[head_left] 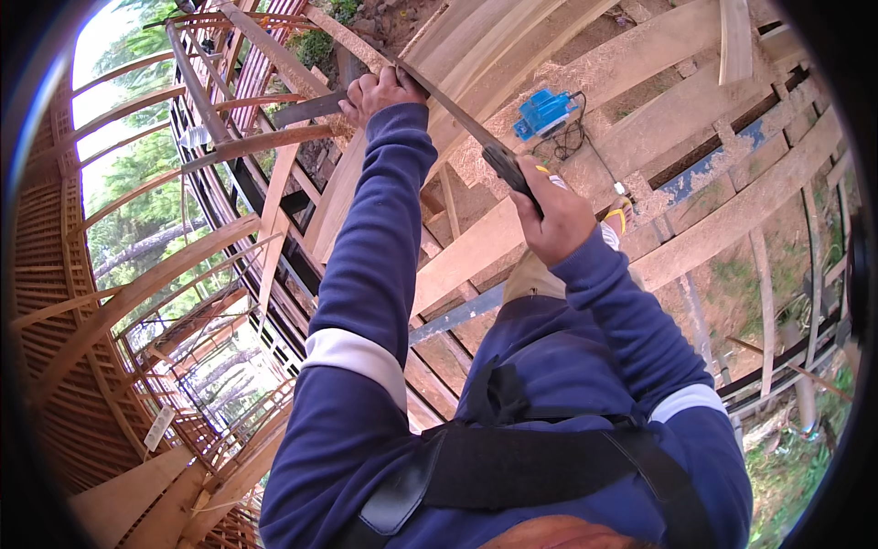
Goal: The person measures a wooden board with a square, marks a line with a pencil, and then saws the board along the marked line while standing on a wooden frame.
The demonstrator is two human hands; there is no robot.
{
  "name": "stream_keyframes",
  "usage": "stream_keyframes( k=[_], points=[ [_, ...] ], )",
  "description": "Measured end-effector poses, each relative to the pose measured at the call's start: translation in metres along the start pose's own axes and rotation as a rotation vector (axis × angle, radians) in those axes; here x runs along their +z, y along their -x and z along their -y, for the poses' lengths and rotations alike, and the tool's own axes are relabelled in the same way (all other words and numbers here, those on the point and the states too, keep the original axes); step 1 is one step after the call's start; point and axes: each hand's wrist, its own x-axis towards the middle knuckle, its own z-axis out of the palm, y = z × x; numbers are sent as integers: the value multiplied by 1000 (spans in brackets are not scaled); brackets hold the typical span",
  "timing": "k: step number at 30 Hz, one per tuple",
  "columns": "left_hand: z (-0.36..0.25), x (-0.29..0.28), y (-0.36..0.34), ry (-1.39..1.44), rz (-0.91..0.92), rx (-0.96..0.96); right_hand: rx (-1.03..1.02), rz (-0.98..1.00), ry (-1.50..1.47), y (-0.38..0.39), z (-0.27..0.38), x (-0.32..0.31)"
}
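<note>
My left hand (382, 91) is closed at the top centre beside a wooden board (448, 64); a dark flat bar (306, 112) runs out leftward from behind it, and what its fingers grip is unclear. My right hand (551, 209) is closed on the dark handle of a long, narrow-bladed tool (457, 117), whose blade slants up to my left hand. Beyond the right hand a blue power tool (545, 113) with a black cord lies on planks strewn with shavings.
I am over gapped wooden planks (686, 146) on blue-grey beams, with ground below. At left are curved timber ribs (155, 279), slatted structures and trees outside. A sandalled foot (615, 218) shows beside my right arm. A loose board (736, 41) lies at upper right.
</note>
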Motion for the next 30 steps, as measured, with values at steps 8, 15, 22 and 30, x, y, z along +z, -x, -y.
stream_keyframes(
  k=[8, 15, 22, 30],
  points=[
    [-3, 8, 28, 30, 70, 9, -30, -83, -11, -3, 12, -1],
    [2, 4, 20, -10, 16, 18, -38, -83, -37, 21, 3, -9],
    [6, 3, 10, 38, 31, 8, -109, -140, -32, -16, 8, 11],
    [1, -3, 3, 12, 1, 12, -44, -83, -40, -31, 18, 6]
  ],
)
